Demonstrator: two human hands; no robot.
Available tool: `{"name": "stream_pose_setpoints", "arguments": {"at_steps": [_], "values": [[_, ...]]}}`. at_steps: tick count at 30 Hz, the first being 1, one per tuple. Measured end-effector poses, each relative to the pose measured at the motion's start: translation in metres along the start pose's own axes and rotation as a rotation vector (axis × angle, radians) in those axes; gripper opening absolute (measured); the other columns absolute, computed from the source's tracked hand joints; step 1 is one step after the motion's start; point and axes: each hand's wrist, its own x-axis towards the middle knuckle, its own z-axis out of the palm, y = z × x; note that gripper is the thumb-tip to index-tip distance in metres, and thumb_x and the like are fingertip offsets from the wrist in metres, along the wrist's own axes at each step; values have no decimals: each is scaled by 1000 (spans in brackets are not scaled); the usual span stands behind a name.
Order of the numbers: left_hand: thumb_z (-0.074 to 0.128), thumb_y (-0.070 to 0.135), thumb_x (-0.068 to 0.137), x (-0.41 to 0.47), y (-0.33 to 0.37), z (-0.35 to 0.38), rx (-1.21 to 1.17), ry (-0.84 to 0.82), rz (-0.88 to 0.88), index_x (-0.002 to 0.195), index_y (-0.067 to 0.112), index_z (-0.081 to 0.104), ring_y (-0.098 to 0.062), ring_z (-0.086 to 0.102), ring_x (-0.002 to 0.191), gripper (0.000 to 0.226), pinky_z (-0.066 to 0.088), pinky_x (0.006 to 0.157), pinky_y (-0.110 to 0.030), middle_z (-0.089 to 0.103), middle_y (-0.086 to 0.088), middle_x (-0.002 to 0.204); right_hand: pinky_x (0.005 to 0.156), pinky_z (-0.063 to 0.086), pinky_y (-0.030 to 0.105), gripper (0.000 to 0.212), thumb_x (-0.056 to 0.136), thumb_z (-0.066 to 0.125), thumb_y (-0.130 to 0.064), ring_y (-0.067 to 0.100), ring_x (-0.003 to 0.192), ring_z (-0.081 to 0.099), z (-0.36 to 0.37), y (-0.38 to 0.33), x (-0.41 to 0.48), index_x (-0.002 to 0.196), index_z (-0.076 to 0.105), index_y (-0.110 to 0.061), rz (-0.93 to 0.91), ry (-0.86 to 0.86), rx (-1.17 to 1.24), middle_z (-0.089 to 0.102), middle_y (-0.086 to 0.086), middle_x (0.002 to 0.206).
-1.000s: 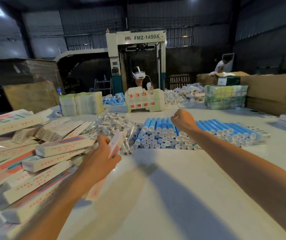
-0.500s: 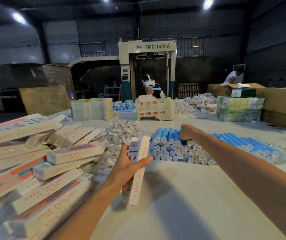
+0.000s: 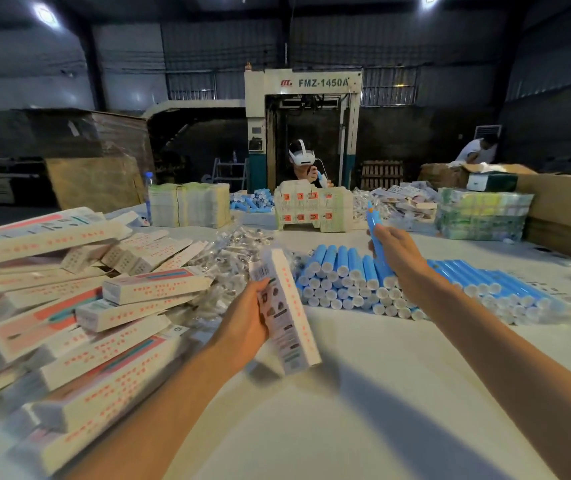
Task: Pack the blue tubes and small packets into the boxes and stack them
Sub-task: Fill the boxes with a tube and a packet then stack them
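- Head view: the left hand [image 3: 242, 327] has its fingers [image 3: 264, 283] curled round a long white box [image 3: 289, 317], held tilted above the worktop [image 3: 346, 403].
- The right hand [image 3: 402, 259] grips one blue tube [image 3: 374, 220], nearly upright, its fingers closed round it.
- The tube stack [image 3: 339, 282] lies just below these fingers.
- Clear packets [image 3: 235, 251] are heaped just beyond the left fingers, with more boxes [image 3: 87, 306] piled to their left.

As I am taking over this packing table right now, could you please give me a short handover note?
Left hand holds one box, tilted above the table.
Right hand holds one blue tube, raised above the tube stack.
Clear packets lie heaped between that stack and the box pile on the left.
Done: box and tube picked up; the box's contents are hidden.
Left: insert tube and packet, close, stack.
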Motion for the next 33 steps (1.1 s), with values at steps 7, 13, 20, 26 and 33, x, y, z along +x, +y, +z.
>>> {"name": "stream_pose_setpoints", "arguments": {"at_steps": [7,13,20,26,33], "values": [[83,34,88,-10,-5,11,288,-88,210,128,12,66,-26,78,104,49,63,78,-33,80,-10,113,96,53,34,31,108,52,-22,12,102,66,-4,-43,-58,128,57,2,-261,-107,484,69,5,106],[92,45,75,-13,-7,13,391,-94,285,115,18,68,-22,79,101,54,62,71,-28,82,-7,108,96,60,37,40,101,67,-15,26,111,72,16,-59,-67,135,46,-9,-353,-140,521,75,11,113],[89,48,81,-14,-7,11,436,-60,349,115,26,69,-22,79,101,45,62,71,-26,82,-5,108,87,61,30,56,100,67,-16,13,100,74,34,-51,-56,143,31,-26,-403,-134,201,68,-2,115],[78,44,94,-12,-8,8,507,-47,464,135,28,64,-17,78,104,46,59,80,-19,81,2,112,86,63,44,65,95,70,-9,27,100,73,34,-63,-40,142,34,-35,-455,-352,-58,62,24,128],[64,58,98,-7,-11,-2,573,141,590,143,38,57,-7,71,114,49,57,91,-27,75,11,123,108,46,41,39,102,61,-24,17,127,46,70,-25,-46,140,50,-22,-572,-362,-384,48,5,139]]}}
